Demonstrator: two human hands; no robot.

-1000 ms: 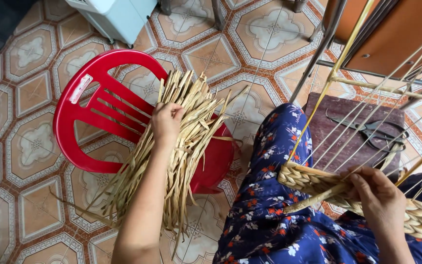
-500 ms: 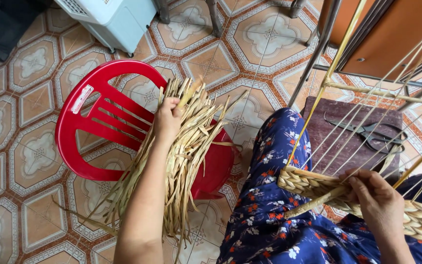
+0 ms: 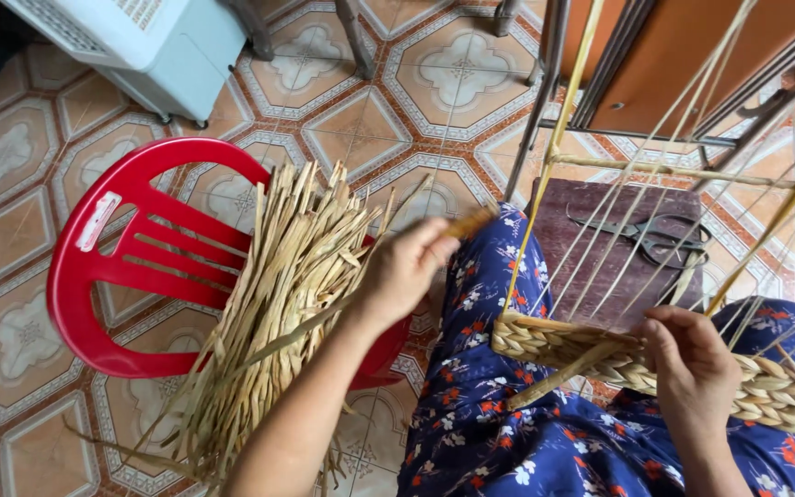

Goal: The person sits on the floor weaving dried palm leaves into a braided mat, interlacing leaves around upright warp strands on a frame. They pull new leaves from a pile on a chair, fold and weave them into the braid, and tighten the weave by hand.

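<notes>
Dried straw point(image 3: 278, 304) heaped on red chair point(image 3: 112, 267); left hand point(image 3: 407, 271) just lifted off pile pinching one strand point(image 3: 466, 223), right hand point(image 3: 692, 368) gripping braid point(image 3: 600, 354) on lap

Bright, even daylight, soft shadows on the tiles, slight wide-angle bending at the edges (mostly sharp throughout).

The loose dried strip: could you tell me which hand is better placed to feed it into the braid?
Probably the left hand: it grips the strip, drawn from the bundle on the red chair. The right hand pinches the woven braid on the lap.
</notes>
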